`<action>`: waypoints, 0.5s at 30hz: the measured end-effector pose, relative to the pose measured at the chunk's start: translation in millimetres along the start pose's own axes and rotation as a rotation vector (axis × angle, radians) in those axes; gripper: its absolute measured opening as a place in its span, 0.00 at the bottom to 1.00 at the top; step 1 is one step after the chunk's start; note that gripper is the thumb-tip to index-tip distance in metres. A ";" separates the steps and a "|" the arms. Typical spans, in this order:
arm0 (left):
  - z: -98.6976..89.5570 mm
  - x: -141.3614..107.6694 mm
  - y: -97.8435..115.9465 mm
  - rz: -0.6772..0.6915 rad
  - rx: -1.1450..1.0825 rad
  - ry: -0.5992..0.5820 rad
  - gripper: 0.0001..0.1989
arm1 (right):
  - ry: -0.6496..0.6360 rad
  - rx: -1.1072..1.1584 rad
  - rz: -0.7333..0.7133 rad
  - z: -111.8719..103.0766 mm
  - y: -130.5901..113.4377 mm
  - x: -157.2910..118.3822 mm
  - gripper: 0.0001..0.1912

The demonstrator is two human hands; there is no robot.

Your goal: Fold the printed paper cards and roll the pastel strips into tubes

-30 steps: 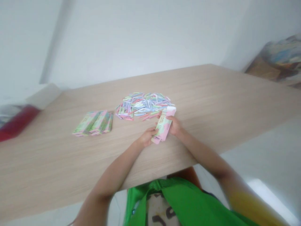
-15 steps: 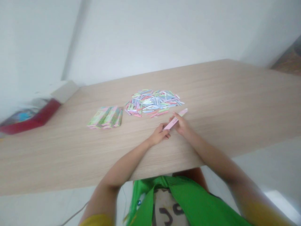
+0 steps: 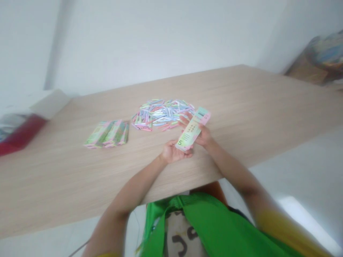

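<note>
The slim box (image 3: pixel 193 130) is held at a slant over the table (image 3: pixel 227 89), near the pile of coloured sticks (image 3: pixel 160 116), with the matching boxes (image 3: pixel 99 135) well to its left. It looks like thin printed card: probably light, fairly stiff, smooth and easily dented, best taken lightly by its long edges. The right hand (image 3: pixel 203 135) has a narrow grip around its middle, fingers spread past the far edge. The left hand (image 3: pixel 173 152) touches the lower end; how firmly it closes, I cannot tell.
</note>
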State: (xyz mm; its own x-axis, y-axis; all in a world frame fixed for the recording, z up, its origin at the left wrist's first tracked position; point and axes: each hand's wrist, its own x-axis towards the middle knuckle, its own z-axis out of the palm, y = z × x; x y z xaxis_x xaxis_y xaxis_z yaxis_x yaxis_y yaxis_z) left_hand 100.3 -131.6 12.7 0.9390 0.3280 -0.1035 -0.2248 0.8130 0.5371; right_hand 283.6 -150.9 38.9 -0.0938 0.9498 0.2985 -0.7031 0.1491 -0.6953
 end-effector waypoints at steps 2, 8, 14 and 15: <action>0.6 1.7 -3.0 -0.016 0.003 -0.003 0.24 | -0.024 0.012 0.022 1.4 -1.1 -2.9 0.29; -0.4 7.2 -6.7 0.102 0.011 0.115 0.24 | 0.149 0.087 -0.088 -5.5 6.2 3.7 0.18; 5.0 3.8 -7.8 0.219 0.116 0.025 0.26 | 0.367 0.115 -0.198 -8.3 2.9 7.8 0.16; 5.8 2.6 -7.2 0.203 0.140 0.004 0.29 | 0.378 0.112 -0.191 -6.1 2.1 7.2 0.17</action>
State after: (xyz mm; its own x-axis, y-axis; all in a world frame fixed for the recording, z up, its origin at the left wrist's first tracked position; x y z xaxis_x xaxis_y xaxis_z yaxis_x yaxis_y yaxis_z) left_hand 105.8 -139.4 13.4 0.8771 0.4801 0.0149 -0.3703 0.6560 0.6577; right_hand 285.8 -142.1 35.6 0.2954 0.9450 0.1406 -0.7569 0.3213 -0.5691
